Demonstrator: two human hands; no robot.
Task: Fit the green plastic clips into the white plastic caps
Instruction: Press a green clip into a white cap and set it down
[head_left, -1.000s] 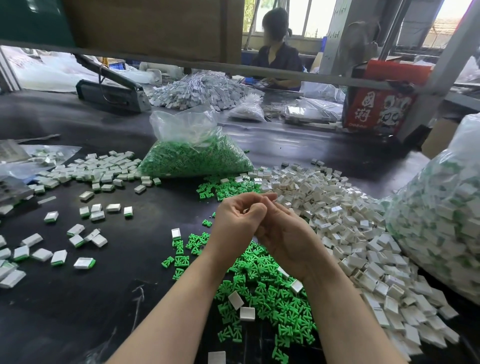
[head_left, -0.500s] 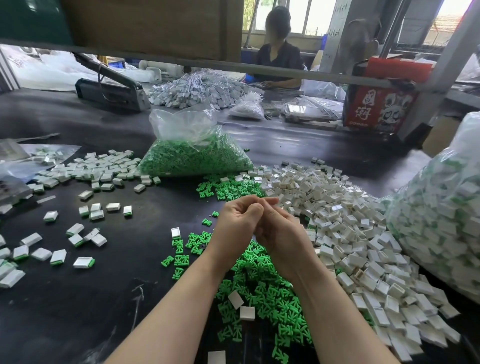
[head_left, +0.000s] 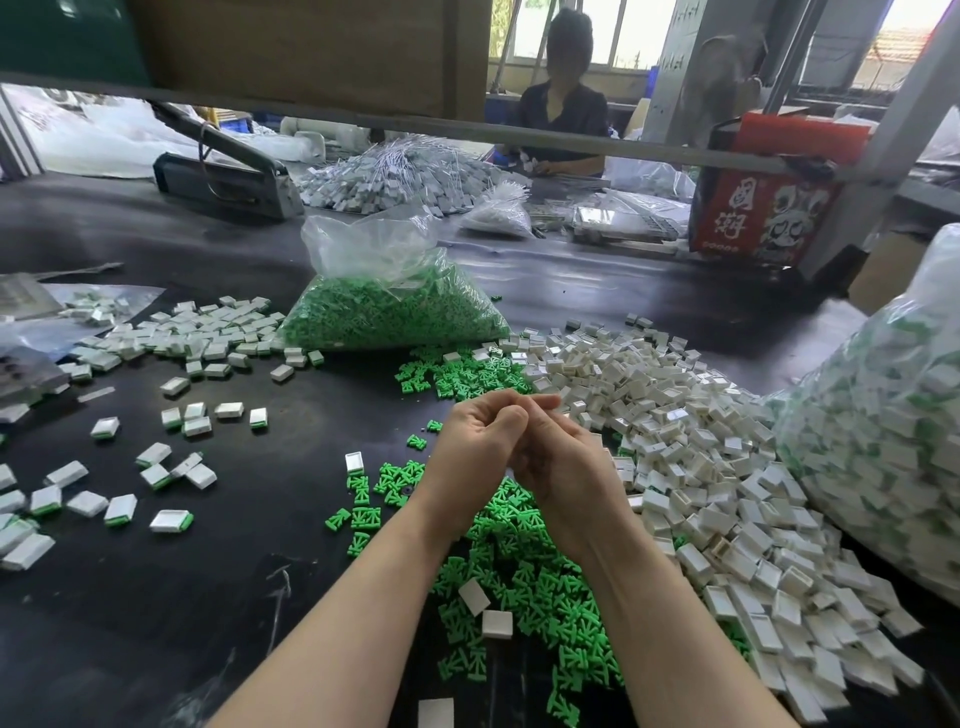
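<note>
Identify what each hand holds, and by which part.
Cannot be told: the left hand and right hand are curled together, hiding whatever is between them.

Two bare forearms, sleeveless to the frame's edge, bare hands (head_left: 519, 457) without gloves, rings or watch.

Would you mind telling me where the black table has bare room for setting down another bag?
Bare black table lies near-left, between the finished white caps and loose green plastic clips. More shows behind the clear bag of green clips. The right is crowded by the white plastic cap heap.
</note>
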